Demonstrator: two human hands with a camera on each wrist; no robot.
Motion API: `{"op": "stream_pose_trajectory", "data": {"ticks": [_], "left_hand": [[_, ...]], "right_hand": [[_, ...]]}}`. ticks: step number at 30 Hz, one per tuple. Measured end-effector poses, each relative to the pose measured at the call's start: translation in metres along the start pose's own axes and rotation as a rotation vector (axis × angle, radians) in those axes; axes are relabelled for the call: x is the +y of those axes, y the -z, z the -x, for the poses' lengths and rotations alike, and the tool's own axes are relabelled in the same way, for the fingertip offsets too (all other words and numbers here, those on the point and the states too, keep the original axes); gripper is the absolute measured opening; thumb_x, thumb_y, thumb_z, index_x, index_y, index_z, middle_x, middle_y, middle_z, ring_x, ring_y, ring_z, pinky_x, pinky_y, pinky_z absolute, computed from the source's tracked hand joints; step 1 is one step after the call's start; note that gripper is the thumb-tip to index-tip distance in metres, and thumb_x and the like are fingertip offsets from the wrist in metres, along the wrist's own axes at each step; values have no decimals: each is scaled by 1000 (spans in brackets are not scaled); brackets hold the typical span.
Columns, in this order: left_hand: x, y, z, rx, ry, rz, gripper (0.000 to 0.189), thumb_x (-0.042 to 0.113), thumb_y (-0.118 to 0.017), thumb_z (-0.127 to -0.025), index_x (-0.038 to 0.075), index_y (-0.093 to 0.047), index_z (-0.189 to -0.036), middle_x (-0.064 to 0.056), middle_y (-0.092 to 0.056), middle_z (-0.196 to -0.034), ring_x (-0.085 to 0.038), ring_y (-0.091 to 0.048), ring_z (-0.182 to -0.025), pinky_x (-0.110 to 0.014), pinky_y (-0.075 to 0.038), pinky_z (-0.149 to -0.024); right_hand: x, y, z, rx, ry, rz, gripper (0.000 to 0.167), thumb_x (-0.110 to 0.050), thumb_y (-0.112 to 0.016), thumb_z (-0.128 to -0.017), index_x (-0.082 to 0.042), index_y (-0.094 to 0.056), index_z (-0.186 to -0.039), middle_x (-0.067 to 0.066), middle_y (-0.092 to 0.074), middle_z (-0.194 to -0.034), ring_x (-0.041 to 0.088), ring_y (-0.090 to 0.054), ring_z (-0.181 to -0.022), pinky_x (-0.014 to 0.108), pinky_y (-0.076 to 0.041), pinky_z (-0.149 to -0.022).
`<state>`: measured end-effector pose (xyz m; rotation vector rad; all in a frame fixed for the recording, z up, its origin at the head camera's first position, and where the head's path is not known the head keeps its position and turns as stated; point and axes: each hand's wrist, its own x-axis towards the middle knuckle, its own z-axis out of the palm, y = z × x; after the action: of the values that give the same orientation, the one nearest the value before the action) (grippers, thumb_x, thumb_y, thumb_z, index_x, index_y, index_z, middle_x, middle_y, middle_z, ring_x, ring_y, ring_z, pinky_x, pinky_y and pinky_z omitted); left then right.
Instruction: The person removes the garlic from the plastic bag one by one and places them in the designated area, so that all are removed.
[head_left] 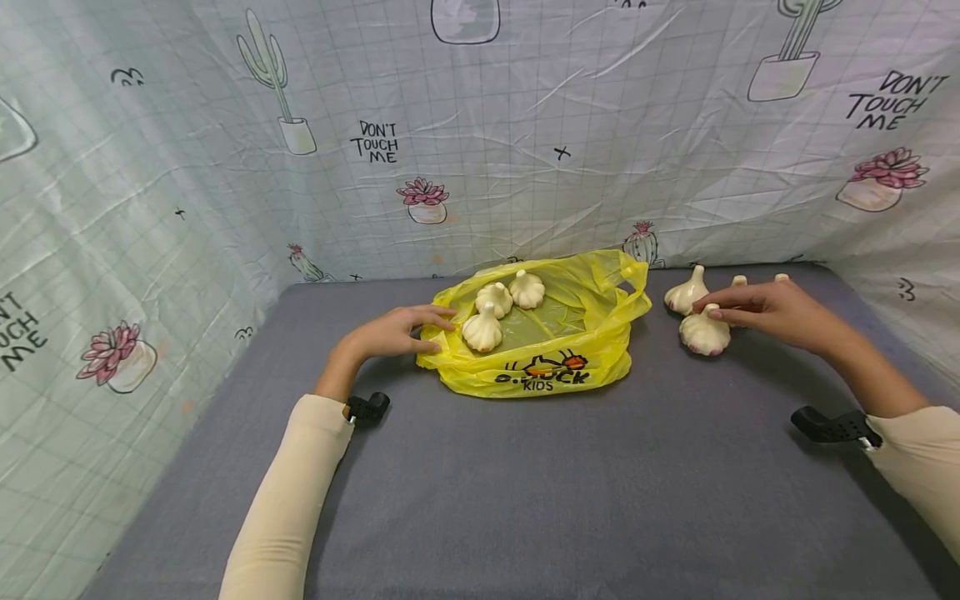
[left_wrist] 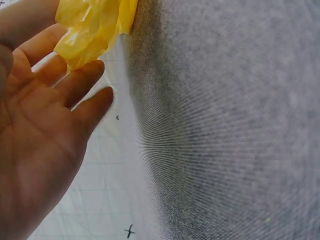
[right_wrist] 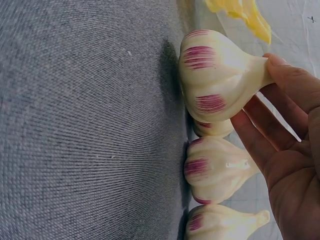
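My right hand (head_left: 772, 312) pinches a white garlic bulb (head_left: 705, 332) by its stem, between thumb and fingertips. In the right wrist view this bulb (right_wrist: 215, 75) shows purple streaks, its root end close over the grey cloth. At the left end of a yellow plastic bag (head_left: 480, 377), my left hand (head_left: 390, 332) holds the rim with thumb and fingers. The left wrist view has crumpled yellow film (left_wrist: 92, 32) against those fingers, the lower ones loosely extended. Inside the bag's wide mouth lie three garlic bulbs (head_left: 482, 329), grouped towards its left side.
Another garlic bulb (head_left: 684, 293) stands just behind the pinched one, and two more are partly hidden behind my right hand. A grey cloth (head_left: 562, 483) covers the table. Printed curtains (head_left: 525, 100) rise along the back and sides.
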<state>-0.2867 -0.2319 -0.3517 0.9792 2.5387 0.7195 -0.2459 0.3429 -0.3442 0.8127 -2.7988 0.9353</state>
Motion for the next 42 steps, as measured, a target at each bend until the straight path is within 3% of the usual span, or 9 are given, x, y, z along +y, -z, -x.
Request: {"op": "stream_pose_trajectory", "data": {"ticks": [5, 11, 18, 22, 27, 30, 37, 42], "left_hand": [[0, -1, 1, -11, 11, 5, 44, 25, -67, -100, 12, -61, -141, -6, -38, -162, -33, -29, -151, -56, -36, -111], [-1, -1, 2, -10, 23, 10, 44, 26, -67, -100, 13, -61, -142, -6, -39, -161, -32, -41, -143, -50, -43, -102], [-2, -2, 3, -13, 38, 10, 44, 27, -66, -101, 13, -61, -142, -5, -39, -161, -25, -58, -113, -42, -46, -89], [-1, -1, 4, -9, 42, 23, 44, 27, -66, -101, 13, -61, -142, -5, -40, -161, -24, -58, -105, -41, -45, -87], [-3, -1, 2, 8, 38, 58, 43, 29, -67, -100, 14, -62, -140, -4, -41, -160, -27, -55, -123, -44, -45, -92], [-4, -1, 2, 11, 35, 68, 43, 29, -68, -100, 13, -63, -140, -4, -41, -160, -28, -53, -126, -45, -44, -93], [-5, -2, 0, 13, 38, 65, 43, 29, -68, -99, 14, -63, -140, -3, -42, -160, -22, -54, -93, -40, -43, -82], [-5, -2, -1, 11, 38, 72, 42, 29, -68, -100, 14, -63, -139, -4, -42, -160, -21, -54, -91, -40, -44, -81]], "right_hand": [[-1, -1, 1, -26, -38, 8, 24, -15, -66, -100, -19, -76, -122, -5, -75, -113, 0, -63, -88, 20, -48, -68], [-1, -2, 0, -32, -32, -9, 24, -13, -70, -97, -18, -77, -120, -6, -75, -112, -3, -63, -91, 17, -48, -70], [-4, -2, -1, -41, 4, -43, 28, -8, -75, -93, -17, -77, -119, -1, -76, -111, -2, -65, -91, 18, -50, -70], [-12, 1, -1, -20, 1, -11, 27, -10, -75, -93, -17, -77, -118, -3, -76, -107, 3, -67, -86, 19, -50, -67], [-26, 4, -5, 26, 0, 24, 24, -13, -73, -95, -18, -77, -118, -1, -77, -106, 13, -68, -77, 22, -51, -62], [-36, 4, -9, 32, 10, 20, 24, -14, -72, -96, -20, -77, -119, 0, -77, -108, 11, -65, -76, 21, -49, -62], [-53, -2, -18, 11, 75, -39, 27, -10, -72, -96, -19, -76, -121, -1, -76, -110, 7, -66, -83, 20, -47, -64], [-58, -7, -27, -9, 125, -19, 27, -10, -71, -96, -18, -76, -120, -9, -75, -109, 3, -67, -85, 18, -50, -69]]}}
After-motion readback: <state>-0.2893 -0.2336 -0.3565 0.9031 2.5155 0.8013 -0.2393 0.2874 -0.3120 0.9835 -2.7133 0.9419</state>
